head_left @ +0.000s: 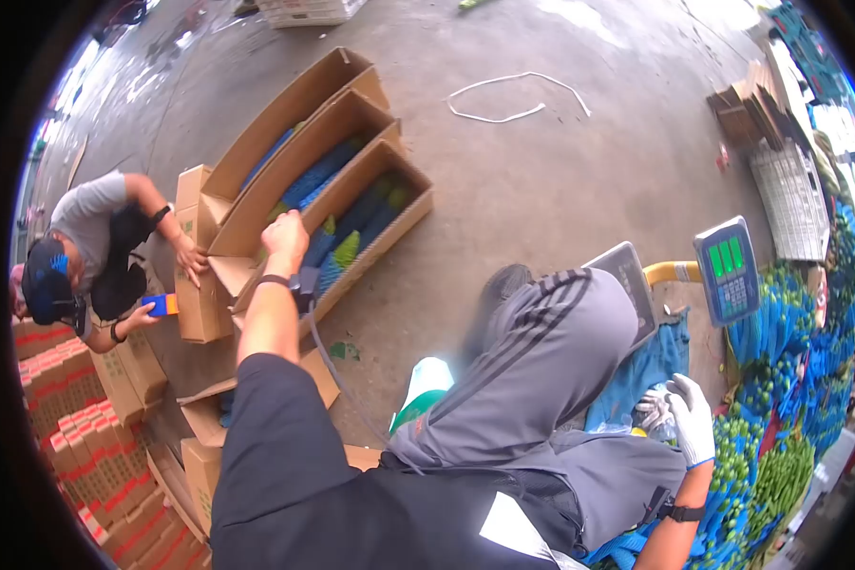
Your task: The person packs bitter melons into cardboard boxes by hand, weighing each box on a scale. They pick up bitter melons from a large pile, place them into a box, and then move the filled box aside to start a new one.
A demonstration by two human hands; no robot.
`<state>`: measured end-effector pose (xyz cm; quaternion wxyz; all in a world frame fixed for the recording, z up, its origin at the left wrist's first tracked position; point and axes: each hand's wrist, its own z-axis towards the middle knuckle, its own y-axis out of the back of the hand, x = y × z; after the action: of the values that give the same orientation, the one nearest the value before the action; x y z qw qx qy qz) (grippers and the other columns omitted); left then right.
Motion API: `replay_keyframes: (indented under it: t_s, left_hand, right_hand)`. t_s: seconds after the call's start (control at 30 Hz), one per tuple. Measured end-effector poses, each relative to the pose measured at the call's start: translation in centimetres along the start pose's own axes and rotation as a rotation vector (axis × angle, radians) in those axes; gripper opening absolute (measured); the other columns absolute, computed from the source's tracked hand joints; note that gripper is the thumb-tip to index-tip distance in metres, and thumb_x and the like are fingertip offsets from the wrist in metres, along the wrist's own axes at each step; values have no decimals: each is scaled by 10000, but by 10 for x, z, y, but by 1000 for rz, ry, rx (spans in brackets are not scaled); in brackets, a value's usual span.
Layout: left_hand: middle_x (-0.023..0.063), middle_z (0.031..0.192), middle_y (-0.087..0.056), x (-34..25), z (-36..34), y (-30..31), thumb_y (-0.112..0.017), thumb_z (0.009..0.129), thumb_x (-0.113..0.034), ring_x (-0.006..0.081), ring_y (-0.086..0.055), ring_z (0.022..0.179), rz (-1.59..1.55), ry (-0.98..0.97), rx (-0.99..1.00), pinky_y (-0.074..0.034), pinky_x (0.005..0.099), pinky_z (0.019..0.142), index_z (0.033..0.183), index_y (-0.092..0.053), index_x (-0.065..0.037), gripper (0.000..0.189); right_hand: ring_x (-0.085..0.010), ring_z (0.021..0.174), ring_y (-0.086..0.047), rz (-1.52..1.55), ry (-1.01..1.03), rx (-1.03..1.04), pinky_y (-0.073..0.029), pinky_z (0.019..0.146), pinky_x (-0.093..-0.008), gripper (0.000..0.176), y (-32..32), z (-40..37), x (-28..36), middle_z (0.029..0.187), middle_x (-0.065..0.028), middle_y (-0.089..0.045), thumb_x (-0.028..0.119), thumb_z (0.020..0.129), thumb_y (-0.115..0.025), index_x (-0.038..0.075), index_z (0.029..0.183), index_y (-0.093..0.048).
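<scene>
My bare left hand is closed on the upper edge of an open cardboard box, the nearest of three long boxes standing side by side. Green vegetables in blue netting lie inside it. My right hand wears a white glove and hangs beside my thigh with its fingers loosely apart, nothing visible in it. Close by it are a crumpled white glove and a blue cloth. Piled past that hand are green vegetables, many in blue netting.
A scale display with lit green digits stands beside its metal platform, by my knee. At left, a crouching co-worker touches a closed carton and holds a blue-and-orange object. Stacked cartons fill the lower left. White strapping lies on the floor.
</scene>
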<state>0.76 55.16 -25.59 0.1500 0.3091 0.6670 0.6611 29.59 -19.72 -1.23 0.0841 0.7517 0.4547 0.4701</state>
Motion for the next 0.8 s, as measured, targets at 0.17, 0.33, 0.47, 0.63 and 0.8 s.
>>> replay_keyframes:
  t_s: [0.17, 0.33, 0.47, 0.63, 0.8]
  left_hand:
    - [197, 1353, -660, -25, -12, 55, -784, 941, -320, 345, -620, 1290, -496, -189, -83, -494, 454, 1092, 1466, -576, -70, 617]
    - [129, 1291, -673, -178, -15, 76, -629, 1083, -207, 209, -644, 1198, -1123, -582, 403, -508, 353, 1040, 1499, -539, -34, 460]
    - [118, 1262, -678, -322, -45, 219, -595, 1106, -309, 183, -647, 1140, -1369, -604, 783, -477, 347, 1065, 1494, -549, -26, 482]
    - [44, 796, -638, -425, -48, 269, -567, 1081, -438, 151, -660, 861, -1013, -1146, 1231, -520, 344, 935, 1521, -507, 26, 643]
    - [39, 680, -599, -468, -46, 277, -551, 1087, -437, 160, -628, 647, -606, -999, 1446, -516, 274, 709, 1507, -528, 29, 627]
  right_hand:
    - [-217, 1272, -625, -88, 17, -433, -462, 1131, -350, 431, 22, -66, 8, 1387, -124, -660, 124, 1054, -601, -22, 1459, -578]
    - [-222, 1320, -612, 68, -99, -629, -452, 1145, -345, 396, 31, -123, -74, 1407, -140, -659, 99, 1064, -614, -17, 1441, -589]
    - [-215, 1294, -627, -3, -213, -661, -469, 1131, -350, 376, 23, -145, -107, 1396, -119, -672, 164, 1086, -591, -17, 1415, -606]
    - [-267, 1240, -644, 230, -296, -590, -486, 1088, -390, 406, -15, -212, -183, 1350, -137, -691, 257, 1099, -561, 2, 1409, -621]
    - [-363, 1202, -656, 141, -617, -413, -510, 1041, -428, 434, -72, -254, -182, 1297, -195, -701, 340, 1068, -561, 11, 1332, -663]
